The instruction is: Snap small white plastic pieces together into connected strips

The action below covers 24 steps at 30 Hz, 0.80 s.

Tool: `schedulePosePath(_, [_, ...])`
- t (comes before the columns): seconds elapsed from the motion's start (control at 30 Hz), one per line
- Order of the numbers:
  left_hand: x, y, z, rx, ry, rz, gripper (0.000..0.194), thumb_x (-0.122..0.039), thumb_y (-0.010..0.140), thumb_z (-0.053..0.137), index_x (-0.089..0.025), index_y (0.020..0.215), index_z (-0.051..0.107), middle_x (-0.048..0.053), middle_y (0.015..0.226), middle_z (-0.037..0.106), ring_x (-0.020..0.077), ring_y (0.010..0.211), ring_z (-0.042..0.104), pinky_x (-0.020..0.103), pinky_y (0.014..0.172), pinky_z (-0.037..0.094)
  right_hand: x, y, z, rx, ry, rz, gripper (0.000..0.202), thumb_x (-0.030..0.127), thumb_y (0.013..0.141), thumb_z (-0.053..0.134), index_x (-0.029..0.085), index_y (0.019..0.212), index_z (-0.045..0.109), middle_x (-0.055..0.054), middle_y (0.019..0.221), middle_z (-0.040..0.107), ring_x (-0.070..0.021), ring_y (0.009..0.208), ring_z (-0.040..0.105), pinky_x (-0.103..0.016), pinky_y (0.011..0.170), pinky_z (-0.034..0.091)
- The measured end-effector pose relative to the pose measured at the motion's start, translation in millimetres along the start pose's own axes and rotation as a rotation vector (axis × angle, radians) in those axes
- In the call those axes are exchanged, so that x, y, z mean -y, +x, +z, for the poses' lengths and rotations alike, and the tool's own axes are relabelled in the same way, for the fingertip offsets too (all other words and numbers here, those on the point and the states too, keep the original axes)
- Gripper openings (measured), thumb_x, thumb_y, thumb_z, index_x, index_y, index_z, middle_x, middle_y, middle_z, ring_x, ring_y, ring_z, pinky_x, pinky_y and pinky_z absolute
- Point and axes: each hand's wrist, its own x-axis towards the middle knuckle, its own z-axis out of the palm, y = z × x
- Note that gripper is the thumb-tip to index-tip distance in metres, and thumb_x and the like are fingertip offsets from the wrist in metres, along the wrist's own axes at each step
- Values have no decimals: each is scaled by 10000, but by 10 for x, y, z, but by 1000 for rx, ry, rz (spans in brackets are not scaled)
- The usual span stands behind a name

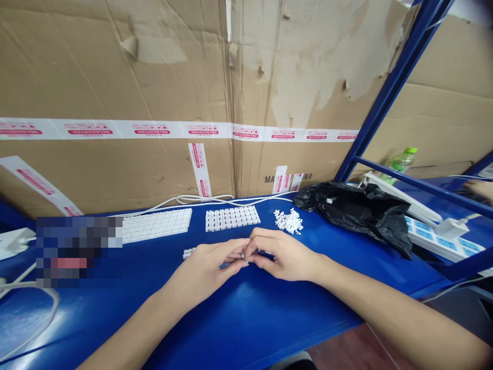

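Note:
My left hand [215, 259] and my right hand [279, 254] meet at the fingertips over the blue table [246, 313]. Both pinch around something small, mostly hidden between the fingers. Part of a white piece [188, 253] shows on the table just behind my left hand. Beyond my hands lies a block of white parts in rows [233, 218], with a loose pile of small white pieces [288, 221] to its right. A larger block of white parts [157, 225] lies to the left.
A black plastic bag [358, 210] lies at the right, beside a power strip [442, 239] and a blue rack post [385, 97]. Behind them stands a green-capped bottle [402, 162]. White cables [200, 199] run along the cardboard wall [115, 174]. Another person's hand [479, 189] shows far right.

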Motion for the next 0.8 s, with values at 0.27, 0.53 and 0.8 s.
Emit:
schedulePosePath(0.27, [-23, 7, 16, -55, -10, 11, 407, -248, 1005, 749, -340, 1402, 743, -24, 1222, 866, 217, 1046, 863, 307, 1038, 670, 3, 8, 20, 12, -48, -5, 154, 103, 1071, 545, 225, 1137, 613, -54, 1081, 620, -181, 925, 639, -302, 836, 568])
schedulePosePath(0.53, [-50, 25, 23, -93, -61, 0, 412, -267, 991, 740, -316, 1400, 739, -22, 1233, 870, 222, 1047, 867, 321, 1013, 689, 6, 12, 26, 22, -81, 18, 164, 96, 1073, 483, 222, 1143, 561, -71, 1117, 596, -197, 950, 606, -327, 841, 562])
schedulePosePath(0.8, [-41, 42, 45, -154, -117, -17, 416, -289, 953, 786, -284, 1366, 737, -23, 1144, 891, 229, 989, 878, 316, 966, 707, 6, 22, 19, 8, -59, 54, 134, 124, 1093, 428, 229, 1082, 510, -65, 1094, 565, -193, 913, 572, -325, 814, 537])
